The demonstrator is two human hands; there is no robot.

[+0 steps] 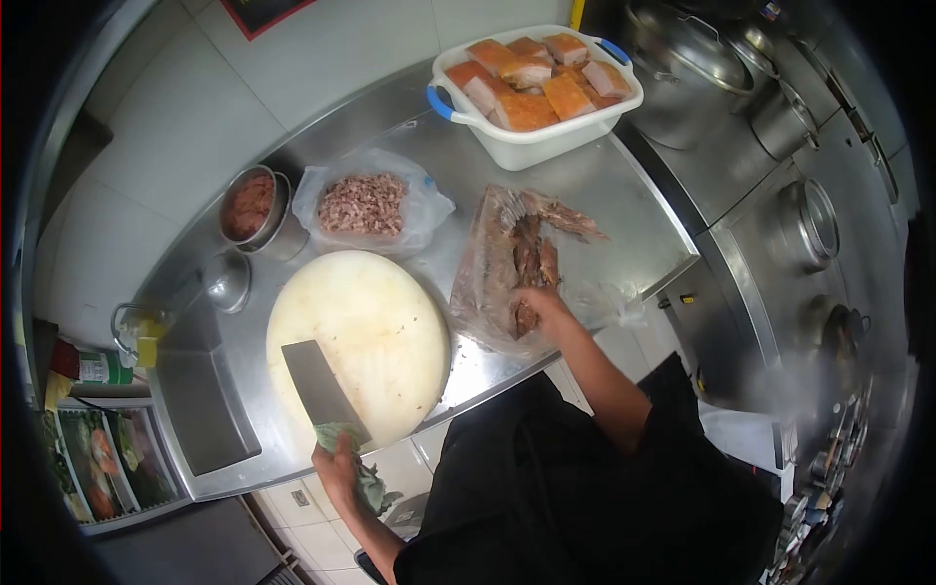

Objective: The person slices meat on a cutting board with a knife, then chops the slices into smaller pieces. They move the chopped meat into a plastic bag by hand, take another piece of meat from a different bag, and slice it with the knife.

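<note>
My left hand is closed round a green cloth at the handle end of a broad cleaver. The cleaver's dark blade lies over the round, pale chopping block. To the right, my right hand reaches to brown cooked meat in an open clear plastic bag. Its fingers are closed on the lower end of the meat and partly hidden. More meat pokes out of the bag's top right side.
Behind the block sit a plastic bag of chopped meat and a metal pot of minced meat. A white tub holds several meat slabs. A metal lid and sink are at the left; pots stand at the right.
</note>
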